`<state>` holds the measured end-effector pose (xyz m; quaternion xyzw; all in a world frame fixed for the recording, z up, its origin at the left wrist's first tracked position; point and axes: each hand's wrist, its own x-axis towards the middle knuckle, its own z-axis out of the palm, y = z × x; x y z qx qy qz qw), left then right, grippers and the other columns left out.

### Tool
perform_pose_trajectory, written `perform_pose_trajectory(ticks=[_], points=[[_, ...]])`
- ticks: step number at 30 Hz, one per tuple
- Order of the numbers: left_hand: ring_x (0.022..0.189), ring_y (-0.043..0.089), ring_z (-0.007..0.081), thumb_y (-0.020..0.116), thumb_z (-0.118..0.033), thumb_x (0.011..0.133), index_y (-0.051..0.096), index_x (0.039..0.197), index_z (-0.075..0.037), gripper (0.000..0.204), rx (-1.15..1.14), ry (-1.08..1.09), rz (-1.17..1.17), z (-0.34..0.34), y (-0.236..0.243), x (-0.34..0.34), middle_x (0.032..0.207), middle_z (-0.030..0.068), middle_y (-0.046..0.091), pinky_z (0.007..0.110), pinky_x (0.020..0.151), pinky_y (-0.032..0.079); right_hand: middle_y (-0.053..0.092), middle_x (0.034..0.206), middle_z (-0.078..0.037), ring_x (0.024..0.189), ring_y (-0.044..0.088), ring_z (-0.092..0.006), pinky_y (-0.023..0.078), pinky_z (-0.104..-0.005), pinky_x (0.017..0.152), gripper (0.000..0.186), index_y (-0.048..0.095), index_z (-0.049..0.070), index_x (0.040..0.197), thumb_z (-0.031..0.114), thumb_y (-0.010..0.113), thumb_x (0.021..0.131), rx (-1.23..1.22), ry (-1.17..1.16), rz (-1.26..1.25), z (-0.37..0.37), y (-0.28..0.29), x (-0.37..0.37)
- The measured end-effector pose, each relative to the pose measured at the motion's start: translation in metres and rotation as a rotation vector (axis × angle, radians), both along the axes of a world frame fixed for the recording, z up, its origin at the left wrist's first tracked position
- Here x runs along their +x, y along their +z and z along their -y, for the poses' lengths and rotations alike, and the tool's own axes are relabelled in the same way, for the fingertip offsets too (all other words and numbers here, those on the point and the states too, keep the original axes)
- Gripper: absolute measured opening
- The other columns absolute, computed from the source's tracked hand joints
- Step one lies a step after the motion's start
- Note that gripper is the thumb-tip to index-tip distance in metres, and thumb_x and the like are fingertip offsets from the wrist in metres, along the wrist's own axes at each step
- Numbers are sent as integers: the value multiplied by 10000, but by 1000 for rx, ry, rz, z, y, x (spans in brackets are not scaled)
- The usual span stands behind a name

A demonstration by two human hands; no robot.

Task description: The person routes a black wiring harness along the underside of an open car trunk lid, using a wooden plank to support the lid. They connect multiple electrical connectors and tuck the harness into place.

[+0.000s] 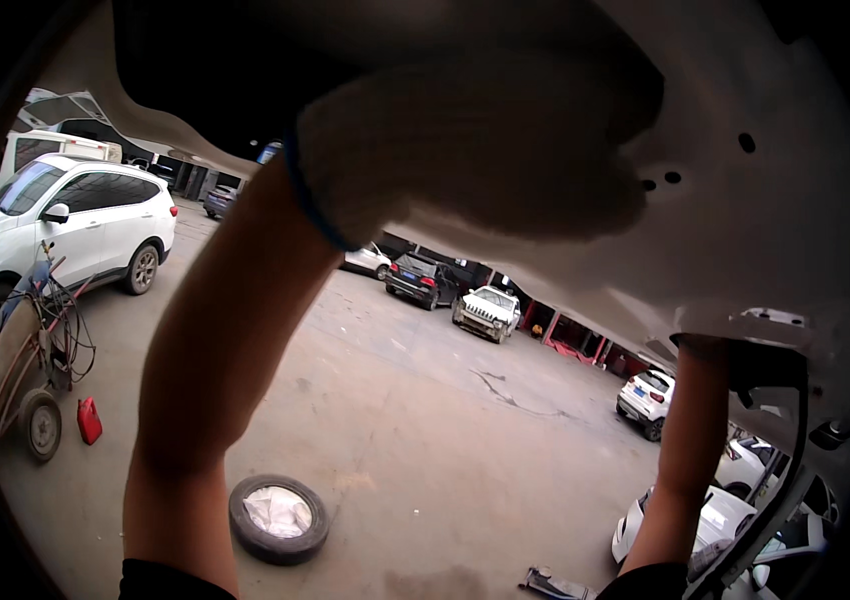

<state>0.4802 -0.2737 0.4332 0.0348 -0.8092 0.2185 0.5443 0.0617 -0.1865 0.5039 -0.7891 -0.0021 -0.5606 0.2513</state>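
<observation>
Above me spreads the inner side of a white car body panel (565, 265), with small round holes and large dark openings. My left hand (475, 150), in a pale knit glove with a blue cuff edge, is raised against it at a dark opening. The glove is dim and blurred, and its fingers cannot be made out. My right forearm (695, 430) reaches up to another dark opening (770, 365) at the panel's right side. The right hand is hidden there, so what it touches does not show.
Below lie a tyre (308, 535) with a white bundle inside and a floor jack (555, 583). At left stand a wheeled cart (30, 350) with hoses, a red jerrycan (90, 421) and a white SUV (95, 215). Several cars are parked farther back and at right.
</observation>
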Motion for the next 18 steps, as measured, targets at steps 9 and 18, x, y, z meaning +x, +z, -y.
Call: perform_pose_trajectory(ticks=[9, 18], points=[[966, 629, 326, 556, -191, 881, 589, 1026, 63, 295, 89, -287, 80, 1, -18, 15, 1056, 238, 619, 409, 845, 491, 682, 1170, -122, 968, 649, -196, 528, -339, 852, 384, 568, 12, 1284, 169, 533, 935, -49, -116, 14, -13, -9, 0], [984, 688, 289, 504, 42, 917, 580, 1225, 99, 322, 476, -1122, 47, 34, -27, 23, 1149, 222, 674, 354, 821, 545, 682, 1179, -134, 949, 648, -201, 530, -343, 833, 456, 533, -4, 1339, 121, 542, 901, -145, -249, 39, -25, -10, -6]])
